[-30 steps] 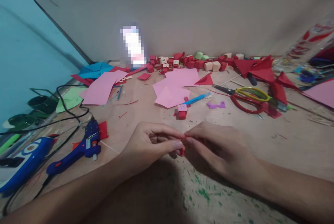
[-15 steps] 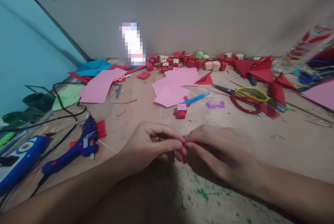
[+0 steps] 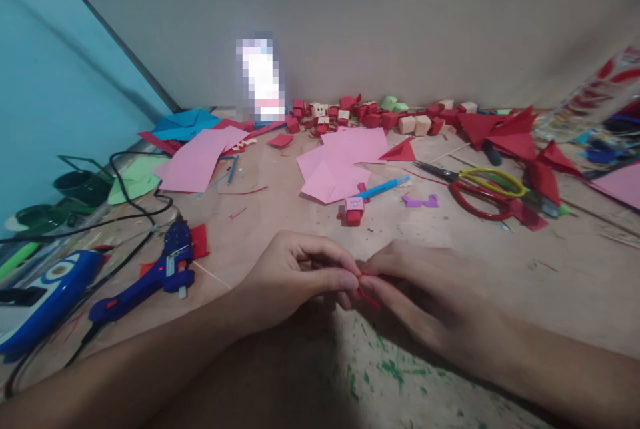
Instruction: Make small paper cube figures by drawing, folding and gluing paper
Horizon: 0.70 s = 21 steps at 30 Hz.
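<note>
Head view: left hand (image 3: pixel 299 277) and right hand (image 3: pixel 431 286) pinch thin red strip (image 3: pixel 369 298) between fingertips, low centre over worktop (image 3: pixel 280 210), nearer than pink-fronted block (image 3: pixel 354 212); step in hand looks like bending or twisting strip; next move seems to call for light, steady pinch, both hands close, no tearing
</note>
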Tool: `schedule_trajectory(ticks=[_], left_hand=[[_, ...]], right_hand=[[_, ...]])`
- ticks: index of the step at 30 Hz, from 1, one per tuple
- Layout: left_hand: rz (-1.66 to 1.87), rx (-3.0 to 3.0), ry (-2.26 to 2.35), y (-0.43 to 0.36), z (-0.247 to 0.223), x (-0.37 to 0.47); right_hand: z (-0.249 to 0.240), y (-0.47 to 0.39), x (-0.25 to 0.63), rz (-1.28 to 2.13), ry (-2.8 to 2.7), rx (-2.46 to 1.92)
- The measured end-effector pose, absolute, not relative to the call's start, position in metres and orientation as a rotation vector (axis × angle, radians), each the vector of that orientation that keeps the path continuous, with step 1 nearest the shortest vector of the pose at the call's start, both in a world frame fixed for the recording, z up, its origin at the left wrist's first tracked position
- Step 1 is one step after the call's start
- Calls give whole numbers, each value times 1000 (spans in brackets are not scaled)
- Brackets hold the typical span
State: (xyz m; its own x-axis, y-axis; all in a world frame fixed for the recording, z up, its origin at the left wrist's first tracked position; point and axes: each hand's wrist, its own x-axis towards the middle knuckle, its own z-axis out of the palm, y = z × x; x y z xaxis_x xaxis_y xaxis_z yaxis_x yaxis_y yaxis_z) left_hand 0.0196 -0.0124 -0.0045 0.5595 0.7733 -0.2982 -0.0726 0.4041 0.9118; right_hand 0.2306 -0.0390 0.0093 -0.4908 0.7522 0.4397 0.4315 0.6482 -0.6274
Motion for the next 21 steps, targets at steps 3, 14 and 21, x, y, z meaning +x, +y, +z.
schedule_trajectory(ticks=[3, 14, 21], left_hand=[[615, 1021, 782, -12, -5, 18], [581, 1053, 693, -11, -5, 18], [565, 1112, 708, -9, -3, 16]], right_hand=[[8, -39, 230, 580, -2156, -909], [4, -38, 230, 615, -2168, -827], [4, -38, 229, 654, -2188, -784]])
